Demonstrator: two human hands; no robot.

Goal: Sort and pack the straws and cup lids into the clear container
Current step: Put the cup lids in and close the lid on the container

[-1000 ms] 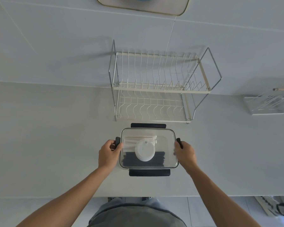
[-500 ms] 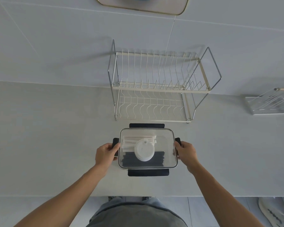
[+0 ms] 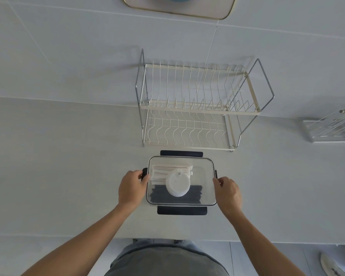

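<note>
Left hand (image 3: 130, 189) curled on the black left latch (image 3: 144, 172) of the clear rectangular lidded container (image 3: 204, 176), which sits on the pale counter (image 3: 68, 166), near edge, centre. Inside: paper-wrapped white straws (image 3: 171, 169) far-left, stack of white round cup lids (image 3: 177, 185) centre, black straws (image 3: 157, 194) near side. Right hand (image 3: 227, 193) fingers curled against the right side. Two-tier wire dish rack (image 3: 197, 104) just beyond.

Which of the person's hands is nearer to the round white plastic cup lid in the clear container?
Left. The left hand grips the container's left edge, close beside the round white plastic cup lid. The right hand holds the right edge, farther off across bare container floor.
</note>
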